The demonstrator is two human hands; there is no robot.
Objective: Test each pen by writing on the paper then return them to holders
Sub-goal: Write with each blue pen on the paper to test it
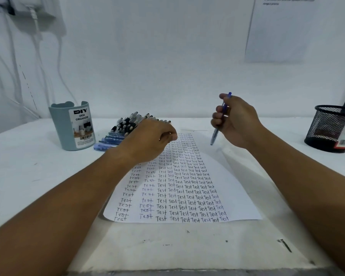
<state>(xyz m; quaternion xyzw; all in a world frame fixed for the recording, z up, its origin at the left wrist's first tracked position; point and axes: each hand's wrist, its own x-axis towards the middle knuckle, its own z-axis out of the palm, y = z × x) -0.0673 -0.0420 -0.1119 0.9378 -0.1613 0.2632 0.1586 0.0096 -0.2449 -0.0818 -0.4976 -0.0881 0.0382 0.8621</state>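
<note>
Nearest you, the paper (pixel 187 196) lies flat on the white table (pixel 28 166), its left and middle covered in columns of the word "Test", with a bare strip down the right side. That bare strip looks like the only room left for a fresh mark.

Just beyond, your left hand (pixel 147 143) rests on the upper left part of the sheet, knuckles up and fingers curled under. Whether it holds anything, or simply steadies the sheet, cannot be told from here.

Your right hand (pixel 237 122) is lifted above the upper right corner of the sheet, fingers wrapped around a blue pen (pixel 220 120). The pen stands nearly upright, tip down and clear of the paper, with your thumb near its top end, so you appear to be either clicking it ready to write or finishing with it; I cannot tell which.

Behind your left hand lies a pile of pens (pixel 126 126) on the table, blue ones nearest and dark-capped ones behind, so much of the testing seems still to come. Left of the pile stands the grey desk organizer (pixel 72 128), with no pens showing above its rim, and far to the right sits the black mesh holder (pixel 331 128).

If the pen is untested, bring its tip down on the bare right strip and write. If it is done, carry it across to a holder and drop it in upright.
</note>
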